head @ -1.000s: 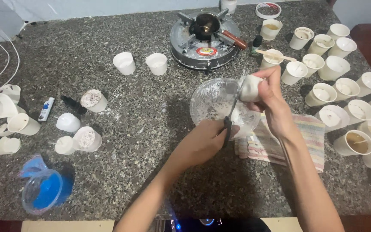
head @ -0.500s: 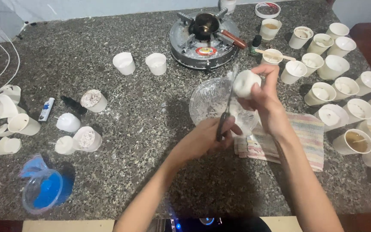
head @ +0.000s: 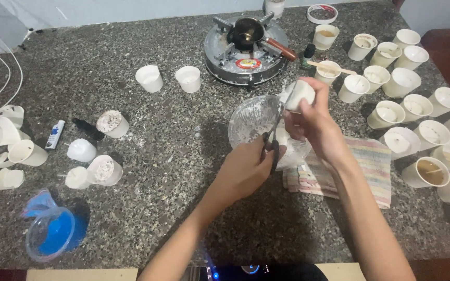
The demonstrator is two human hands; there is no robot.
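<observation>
A: In the head view, what does the right hand hold?

B: Its fingers are wrapped around a small white cup, tilted on its side above the clear bowl.

A: And the left hand?

B: Its fingers are closed on the handles of dark scissors. The blades point up to the cup's rim and touch it.

A: Where is all this?

B: Over the speckled worktop, just in front of the round stove. A striped cloth lies under the right wrist, and many white cups stand on the right side.
</observation>
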